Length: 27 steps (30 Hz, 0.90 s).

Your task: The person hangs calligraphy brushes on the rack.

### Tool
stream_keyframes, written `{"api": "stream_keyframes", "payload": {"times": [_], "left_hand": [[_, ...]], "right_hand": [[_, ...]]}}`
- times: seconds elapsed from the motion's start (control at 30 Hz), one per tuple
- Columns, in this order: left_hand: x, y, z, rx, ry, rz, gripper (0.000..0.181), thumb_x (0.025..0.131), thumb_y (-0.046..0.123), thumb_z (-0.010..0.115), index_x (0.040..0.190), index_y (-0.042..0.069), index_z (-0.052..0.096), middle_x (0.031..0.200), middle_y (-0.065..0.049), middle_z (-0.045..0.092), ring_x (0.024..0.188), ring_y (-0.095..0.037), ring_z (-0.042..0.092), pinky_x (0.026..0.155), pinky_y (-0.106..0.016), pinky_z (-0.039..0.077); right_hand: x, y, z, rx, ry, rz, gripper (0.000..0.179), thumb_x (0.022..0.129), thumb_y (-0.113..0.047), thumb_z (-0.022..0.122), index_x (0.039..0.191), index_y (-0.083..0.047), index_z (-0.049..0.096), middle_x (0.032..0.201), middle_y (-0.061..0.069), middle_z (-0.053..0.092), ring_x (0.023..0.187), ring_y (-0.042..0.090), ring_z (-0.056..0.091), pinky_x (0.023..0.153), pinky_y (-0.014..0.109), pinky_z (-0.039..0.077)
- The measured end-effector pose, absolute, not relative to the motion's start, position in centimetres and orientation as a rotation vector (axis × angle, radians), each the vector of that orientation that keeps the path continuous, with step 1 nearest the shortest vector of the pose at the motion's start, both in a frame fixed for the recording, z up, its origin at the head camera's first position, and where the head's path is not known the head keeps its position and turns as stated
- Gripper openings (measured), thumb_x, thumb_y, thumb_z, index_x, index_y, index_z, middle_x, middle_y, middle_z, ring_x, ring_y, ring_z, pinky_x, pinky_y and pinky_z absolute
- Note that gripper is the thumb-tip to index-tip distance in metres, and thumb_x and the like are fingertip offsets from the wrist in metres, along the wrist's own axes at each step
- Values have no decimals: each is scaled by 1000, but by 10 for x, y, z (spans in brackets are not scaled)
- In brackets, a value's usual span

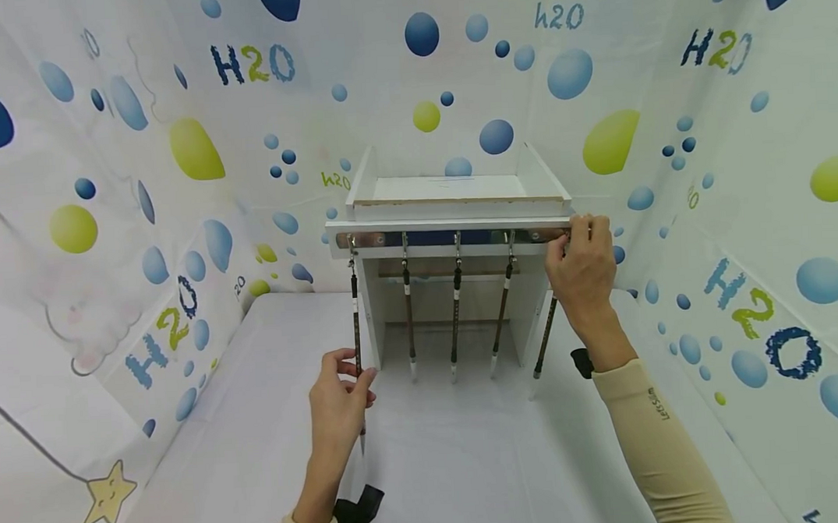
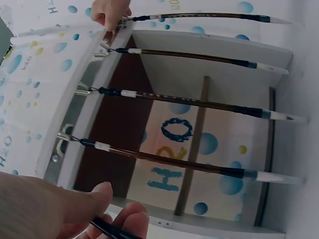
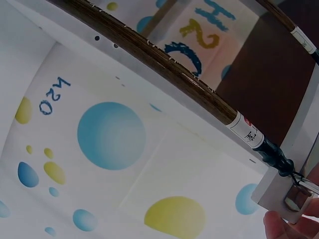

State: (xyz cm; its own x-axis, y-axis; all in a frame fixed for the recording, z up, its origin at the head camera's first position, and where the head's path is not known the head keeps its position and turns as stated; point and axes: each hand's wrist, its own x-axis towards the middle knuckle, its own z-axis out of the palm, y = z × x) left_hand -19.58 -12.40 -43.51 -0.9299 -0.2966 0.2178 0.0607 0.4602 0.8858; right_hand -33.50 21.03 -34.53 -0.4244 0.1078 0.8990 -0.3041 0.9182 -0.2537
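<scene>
Several calligraphy brushes hang by loops from metal hooks along a white rail [image 1: 438, 224], tips pointing down. My left hand [image 1: 337, 409] pinches the leftmost brush [image 1: 356, 311] by its shaft between thumb and fingers; its dark handle [image 2: 107, 228] also shows in the left wrist view. At the far end, my right hand [image 1: 583, 274] grips the rail's right end, close by the hook of the rightmost brush [image 1: 547, 334]. In the right wrist view that brush's brown shaft [image 3: 174, 64] crosses the picture, and fingertips [image 3: 275, 224] touch the rail end.
The rail is fixed to the front of a white wooden stand [image 1: 368, 303] with a shallow tray [image 1: 459, 207] on top. The stand is on a white cloth-covered surface [image 1: 442, 463]. Patterned H2O sheets [image 1: 354, 54] enclose the back and sides.
</scene>
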Motion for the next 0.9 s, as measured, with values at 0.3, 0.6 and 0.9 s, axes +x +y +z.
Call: {"api": "stream_keyframes", "payload": {"times": [0.3,0.6,0.9], "left_hand": [[-219,-128,-454,198,-2374,-1296,26,92,14,72,114,2,66,96,-15,67,58,-11,64,50,-21,45],[-232,-129,-468,152,-2342,-1300,24,97,10,62,118,-1,65,99,-18,72,69,-19,70,55,-22,48],[-240,-128,-478,152,-2345,-1291,21,98,11,61,112,-1,68,99,-18,74,76,-26,72,56,-22,49]], "right_hand": [[-334,209,-344,139,-1957,472,27,94,-5,52,114,11,59,100,27,52,83,39,54,69,50,55],[-333,209,-345,139,-1969,454,27,95,-7,52,115,10,58,102,28,52,84,40,55,70,50,56],[-334,209,-345,140,-1953,446,27,94,-7,53,115,10,58,101,28,52,84,40,56,69,51,56]]}}
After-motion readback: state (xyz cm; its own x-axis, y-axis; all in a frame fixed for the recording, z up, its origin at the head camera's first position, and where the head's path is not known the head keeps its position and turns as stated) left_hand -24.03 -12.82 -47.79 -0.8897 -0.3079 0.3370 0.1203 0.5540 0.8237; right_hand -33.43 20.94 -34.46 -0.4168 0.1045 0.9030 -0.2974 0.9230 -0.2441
